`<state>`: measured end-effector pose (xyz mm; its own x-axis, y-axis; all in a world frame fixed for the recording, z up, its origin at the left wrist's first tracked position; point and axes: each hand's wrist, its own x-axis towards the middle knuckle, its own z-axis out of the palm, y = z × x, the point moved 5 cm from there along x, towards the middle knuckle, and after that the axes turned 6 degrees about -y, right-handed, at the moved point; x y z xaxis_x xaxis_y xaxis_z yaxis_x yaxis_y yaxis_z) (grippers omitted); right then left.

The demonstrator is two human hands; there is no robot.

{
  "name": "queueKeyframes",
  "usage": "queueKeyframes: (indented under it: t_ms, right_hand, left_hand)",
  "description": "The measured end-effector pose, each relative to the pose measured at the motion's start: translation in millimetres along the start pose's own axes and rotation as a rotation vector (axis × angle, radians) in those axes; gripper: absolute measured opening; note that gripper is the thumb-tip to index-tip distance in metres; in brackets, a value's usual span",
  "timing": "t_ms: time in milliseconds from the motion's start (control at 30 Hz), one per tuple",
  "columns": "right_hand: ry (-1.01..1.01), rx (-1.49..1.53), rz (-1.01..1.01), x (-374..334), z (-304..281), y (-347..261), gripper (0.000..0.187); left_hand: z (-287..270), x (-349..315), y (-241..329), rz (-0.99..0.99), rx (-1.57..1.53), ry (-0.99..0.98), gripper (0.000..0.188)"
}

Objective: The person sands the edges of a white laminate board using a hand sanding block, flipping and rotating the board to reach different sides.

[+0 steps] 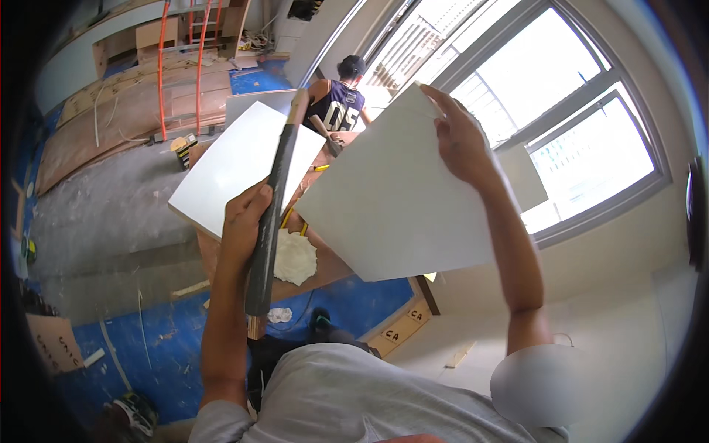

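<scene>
My left hand (246, 221) is closed around a long dark grey bar (264, 273) with a pale wood-coloured upper end. The bar stands nearly upright, and I cannot make out its exact kind. My right hand (464, 144) grips the upper right edge of a large white panel (402, 199), which is tilted in front of me. Behind the bar, another white panel (240, 159) lies over a wooden work surface (325, 269). Near my left hand, a crumpled whitish lump (295, 257) rests on that surface, beside thin yellow sticks (286, 219).
Beyond the panels, a person (341, 100) in a dark sleeveless top faces away. Large windows (554, 66) fill the right side. An orange ladder (199, 74) stands at the far left, near a yellow-and-black container (183, 150). Blue sheeting (177, 347) covers the floor below.
</scene>
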<state>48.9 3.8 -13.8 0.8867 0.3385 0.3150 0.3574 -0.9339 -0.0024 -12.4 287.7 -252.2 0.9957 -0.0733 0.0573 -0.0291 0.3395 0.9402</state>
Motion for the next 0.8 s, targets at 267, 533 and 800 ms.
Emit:
queueKeyframes:
  t_ms: [267,533,800]
  right_hand:
    - [0.226,-0.066,0.163,-21,3,-39,0.046]
    - [0.273,0.169,0.011,-36,-1,-22,0.052]
    - [0.253,0.123,0.032,-27,-3,-45,0.044]
  left_hand:
    - [0,34,31,-0.099,-0.154,-0.195,0.039]
    - [13,42,31,-0.056,-0.218,-0.224,0.04]
    - [28,48,67,-0.068,-0.155,-0.338,0.043]
